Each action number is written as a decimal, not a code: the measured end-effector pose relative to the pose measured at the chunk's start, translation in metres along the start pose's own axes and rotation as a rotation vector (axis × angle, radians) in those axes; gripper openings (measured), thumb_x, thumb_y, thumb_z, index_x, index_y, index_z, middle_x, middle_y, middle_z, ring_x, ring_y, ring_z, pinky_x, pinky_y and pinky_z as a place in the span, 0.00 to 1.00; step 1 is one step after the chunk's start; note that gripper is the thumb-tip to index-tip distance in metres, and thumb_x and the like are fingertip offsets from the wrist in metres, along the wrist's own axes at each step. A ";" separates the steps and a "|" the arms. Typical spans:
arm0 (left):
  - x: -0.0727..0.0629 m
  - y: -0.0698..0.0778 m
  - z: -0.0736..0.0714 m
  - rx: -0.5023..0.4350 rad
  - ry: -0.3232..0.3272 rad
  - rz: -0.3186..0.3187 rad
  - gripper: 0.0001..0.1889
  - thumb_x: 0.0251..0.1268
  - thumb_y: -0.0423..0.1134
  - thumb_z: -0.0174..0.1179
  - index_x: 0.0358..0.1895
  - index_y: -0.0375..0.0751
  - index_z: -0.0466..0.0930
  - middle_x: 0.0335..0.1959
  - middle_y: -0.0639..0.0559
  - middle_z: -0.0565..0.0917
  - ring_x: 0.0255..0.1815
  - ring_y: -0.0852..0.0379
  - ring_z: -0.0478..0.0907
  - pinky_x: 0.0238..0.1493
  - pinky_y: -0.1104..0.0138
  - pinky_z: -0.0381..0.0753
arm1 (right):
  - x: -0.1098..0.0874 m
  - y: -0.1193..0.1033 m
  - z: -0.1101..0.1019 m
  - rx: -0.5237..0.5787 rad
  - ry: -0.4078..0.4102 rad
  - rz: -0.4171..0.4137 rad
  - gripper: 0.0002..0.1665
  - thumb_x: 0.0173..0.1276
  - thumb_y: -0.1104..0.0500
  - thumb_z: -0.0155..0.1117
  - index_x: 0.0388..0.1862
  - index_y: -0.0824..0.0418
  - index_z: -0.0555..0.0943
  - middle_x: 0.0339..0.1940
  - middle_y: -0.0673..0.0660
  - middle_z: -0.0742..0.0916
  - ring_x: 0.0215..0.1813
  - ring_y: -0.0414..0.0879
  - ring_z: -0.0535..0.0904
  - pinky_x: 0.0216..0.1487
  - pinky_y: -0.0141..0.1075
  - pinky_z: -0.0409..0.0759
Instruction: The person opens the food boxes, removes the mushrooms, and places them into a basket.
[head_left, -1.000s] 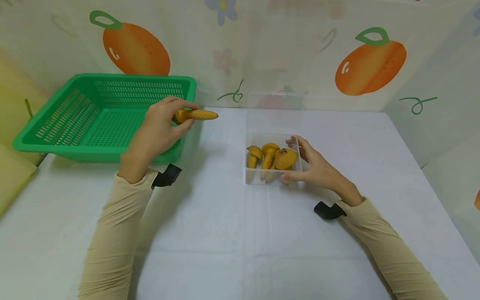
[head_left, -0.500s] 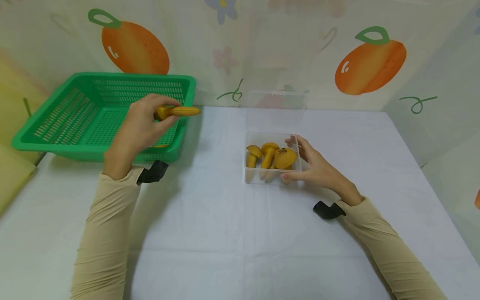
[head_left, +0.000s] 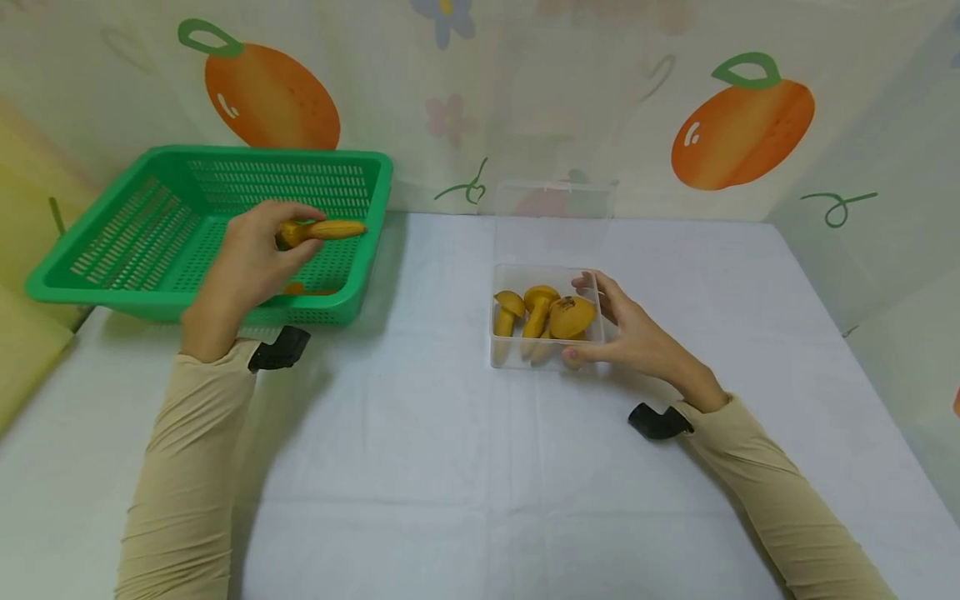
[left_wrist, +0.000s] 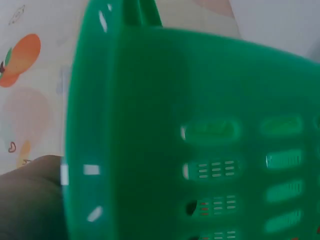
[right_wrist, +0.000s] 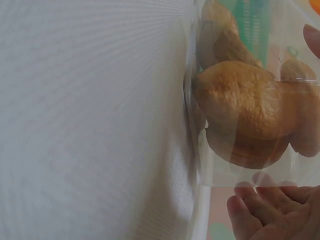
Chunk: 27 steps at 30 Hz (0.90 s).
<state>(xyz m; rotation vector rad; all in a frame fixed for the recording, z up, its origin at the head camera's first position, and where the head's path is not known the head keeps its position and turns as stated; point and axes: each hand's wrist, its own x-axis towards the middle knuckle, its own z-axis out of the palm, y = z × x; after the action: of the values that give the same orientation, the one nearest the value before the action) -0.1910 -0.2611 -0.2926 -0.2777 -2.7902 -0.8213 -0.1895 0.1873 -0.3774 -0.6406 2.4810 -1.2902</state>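
My left hand (head_left: pixel 251 258) pinches a yellow-brown mushroom (head_left: pixel 330 230) by its cap end, the stem pointing right. It is over the right part of the green basket (head_left: pixel 105 292). Only dark skin of that hand (left_wrist: pixel 32 195) shows in the left wrist view, behind the basket's rim. My right hand (head_left: pixel 637 337) holds the right side of a clear plastic box (head_left: pixel 546 353), thumb on the near wall and fingers at the far corner. Several mushrooms stand or lean inside it, among them a broad-capped mushroom (right_wrist: pixel 245 100) close to the right hand.
Some orange-yellow pieces (head_left: pixel 303 290) lie in the basket near its front wall, partly hidden by the left hand. The box's clear lid (head_left: pixel 552 221) stands raised at its back. A white cloth (head_left: pixel 420 433) covers the table, and a fruit-print sheet (head_left: pixel 510 100) hangs behind.
My left hand has carried the mushroom leftward, from past the basket's right rim to over its inside. My right hand and the box stay put.
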 end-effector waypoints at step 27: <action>0.005 -0.022 0.003 0.087 -0.221 -0.121 0.16 0.70 0.34 0.57 0.58 0.35 0.81 0.50 0.29 0.80 0.43 0.40 0.73 0.33 0.62 0.71 | 0.000 0.001 0.001 0.006 0.028 -0.010 0.62 0.55 0.52 0.79 0.79 0.59 0.49 0.77 0.58 0.64 0.81 0.54 0.55 0.80 0.55 0.52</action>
<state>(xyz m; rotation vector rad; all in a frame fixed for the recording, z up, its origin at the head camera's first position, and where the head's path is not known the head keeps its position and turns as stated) -0.2019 -0.2768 -0.3045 -0.1975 -3.0668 -0.7322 -0.1890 0.1873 -0.3786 -0.6382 2.4985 -1.3193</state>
